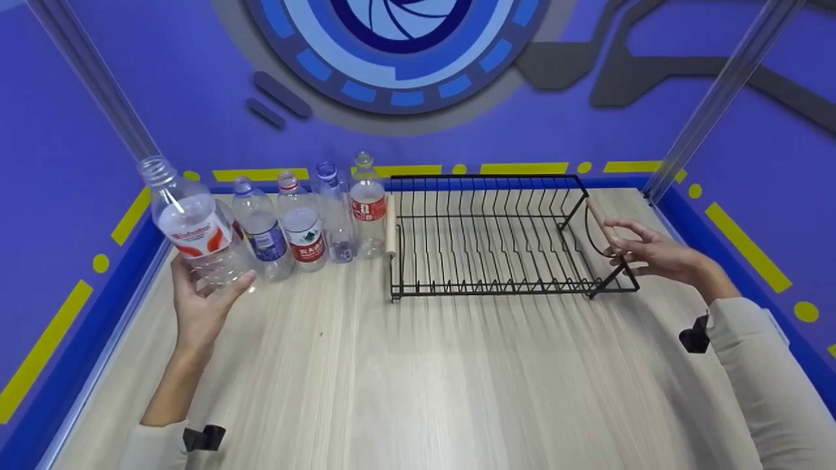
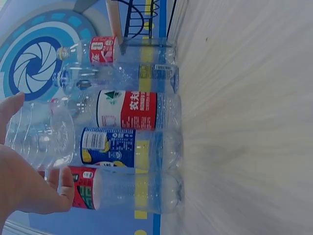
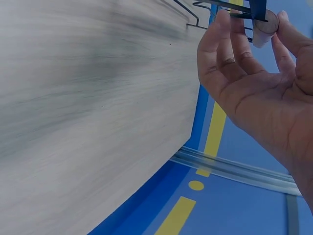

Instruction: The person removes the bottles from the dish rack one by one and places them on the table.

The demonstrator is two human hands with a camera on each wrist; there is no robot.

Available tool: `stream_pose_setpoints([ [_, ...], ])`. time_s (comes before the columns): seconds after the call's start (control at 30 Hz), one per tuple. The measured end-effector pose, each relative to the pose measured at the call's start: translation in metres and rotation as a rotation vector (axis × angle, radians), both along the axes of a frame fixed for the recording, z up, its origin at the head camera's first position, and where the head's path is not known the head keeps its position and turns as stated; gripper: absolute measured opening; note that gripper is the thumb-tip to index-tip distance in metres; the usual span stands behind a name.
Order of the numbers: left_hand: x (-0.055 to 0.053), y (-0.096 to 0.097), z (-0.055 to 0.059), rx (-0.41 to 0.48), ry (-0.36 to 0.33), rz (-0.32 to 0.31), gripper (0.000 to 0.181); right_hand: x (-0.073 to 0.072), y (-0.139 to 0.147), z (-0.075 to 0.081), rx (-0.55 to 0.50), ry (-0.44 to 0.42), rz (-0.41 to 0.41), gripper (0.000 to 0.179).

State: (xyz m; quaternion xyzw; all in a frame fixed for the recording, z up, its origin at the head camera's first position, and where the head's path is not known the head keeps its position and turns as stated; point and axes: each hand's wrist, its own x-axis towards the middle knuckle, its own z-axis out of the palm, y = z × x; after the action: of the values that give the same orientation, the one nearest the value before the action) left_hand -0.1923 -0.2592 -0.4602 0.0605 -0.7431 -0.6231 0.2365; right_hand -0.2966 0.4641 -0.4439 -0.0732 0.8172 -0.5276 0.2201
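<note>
My left hand (image 1: 202, 313) grips a clear plastic bottle (image 1: 196, 228) with an orange and white label, capless, tilted and raised off the table. In the left wrist view its ridged base (image 2: 44, 134) shows beside the thumb. Behind it, a red-labelled bottle (image 2: 83, 188) stands mostly hidden from the head view. My right hand (image 1: 659, 254) pinches the right wooden handle (image 1: 601, 219) of a black wire dish rack (image 1: 490, 294). The right wrist view shows the thumb and fingers about the handle's end (image 3: 265, 27). The rack stands on the table.
In a row left of the rack stand a blue-labelled bottle (image 1: 264, 238), a white-and-red-labelled bottle (image 1: 304, 235), a bluish clear bottle (image 1: 337, 222) and another red-labelled bottle (image 1: 369, 209). Blue panels (image 1: 457, 143) wall the wooden table (image 1: 418, 378) at the back and sides.
</note>
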Motion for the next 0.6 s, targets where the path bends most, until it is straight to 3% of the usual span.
stream_pose_setpoints([
  [0.33, -0.002, -0.028, 0.001, 0.081, -0.034, 0.163, 0.087, -0.001, -0.004, -0.003, -0.036, -0.02, -0.018, 0.053],
  [0.6, -0.005, -0.045, 0.0, 0.097, -0.087, 0.212, 0.088, 0.001, -0.001, 0.002, -0.019, -0.026, -0.013, 0.053],
])
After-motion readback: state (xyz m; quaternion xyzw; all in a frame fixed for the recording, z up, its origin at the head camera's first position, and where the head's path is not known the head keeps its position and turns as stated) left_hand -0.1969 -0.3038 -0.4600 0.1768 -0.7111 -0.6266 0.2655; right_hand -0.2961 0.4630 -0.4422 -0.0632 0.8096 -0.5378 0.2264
